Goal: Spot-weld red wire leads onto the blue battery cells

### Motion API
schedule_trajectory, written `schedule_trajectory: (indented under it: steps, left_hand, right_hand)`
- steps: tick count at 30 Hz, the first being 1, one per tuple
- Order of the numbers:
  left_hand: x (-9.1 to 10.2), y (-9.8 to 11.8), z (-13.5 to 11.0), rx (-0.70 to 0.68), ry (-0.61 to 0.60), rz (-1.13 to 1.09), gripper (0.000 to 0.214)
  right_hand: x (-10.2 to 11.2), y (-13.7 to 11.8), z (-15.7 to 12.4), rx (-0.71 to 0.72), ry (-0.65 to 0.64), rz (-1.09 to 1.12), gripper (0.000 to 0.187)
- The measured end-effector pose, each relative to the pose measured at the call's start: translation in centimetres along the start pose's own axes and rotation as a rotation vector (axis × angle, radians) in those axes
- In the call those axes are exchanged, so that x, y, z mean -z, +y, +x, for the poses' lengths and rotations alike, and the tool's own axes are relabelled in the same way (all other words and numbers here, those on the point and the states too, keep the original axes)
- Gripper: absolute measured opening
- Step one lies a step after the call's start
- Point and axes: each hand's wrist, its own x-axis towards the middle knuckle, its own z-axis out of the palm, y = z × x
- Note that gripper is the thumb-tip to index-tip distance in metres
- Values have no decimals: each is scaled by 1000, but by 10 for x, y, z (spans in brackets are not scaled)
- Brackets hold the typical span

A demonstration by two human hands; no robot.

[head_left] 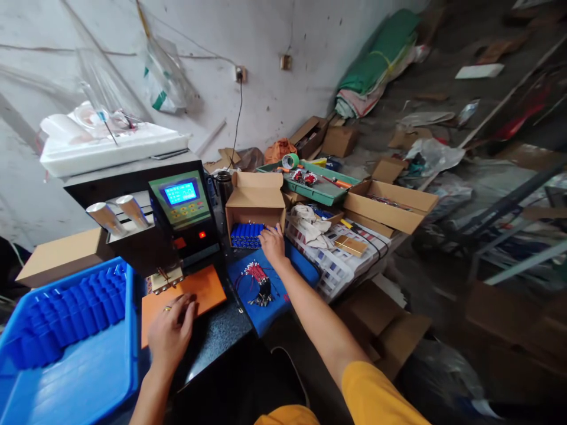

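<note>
My left hand point(170, 327), with a ring on one finger, rests on the orange board point(206, 289) below the welding head point(166, 280) of a black machine. Its fingers are loosely bent, and I see nothing held in them. Farther forward, my right hand point(273, 243) reaches to the right end of a stack of blue cylindrical battery cells point(245, 232) in an open cardboard box point(257, 200). Its fingers are apart over the cells; their tips are partly hard to make out. Red and black wire leads point(259, 283) lie bundled on a blue surface point(266, 319) nearer me.
A blue bin point(88, 383) on the left holds rows of blue-wrapped battery packs point(75, 310). The machine's lit display point(181, 193) faces me. Behind the right hand are a green tray point(328, 192), a long cardboard box point(390, 206) and a white cloth point(310, 224).
</note>
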Motion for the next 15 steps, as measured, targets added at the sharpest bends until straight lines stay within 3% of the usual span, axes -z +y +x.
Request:
schedule_trajectory:
  steps: [5,9,15]
  left_hand:
    - [1,1,1,-18,-1,28,27]
    - [4,2,1,-24,-3,18,26]
    - [9,2,2,3,-14,-24,23]
  right_hand:
    - [-1,9,-5,66,18,93,29]
    - [14,12,-26,87,161,215,36]
    - [33,13,-87,-128,191,282,27]
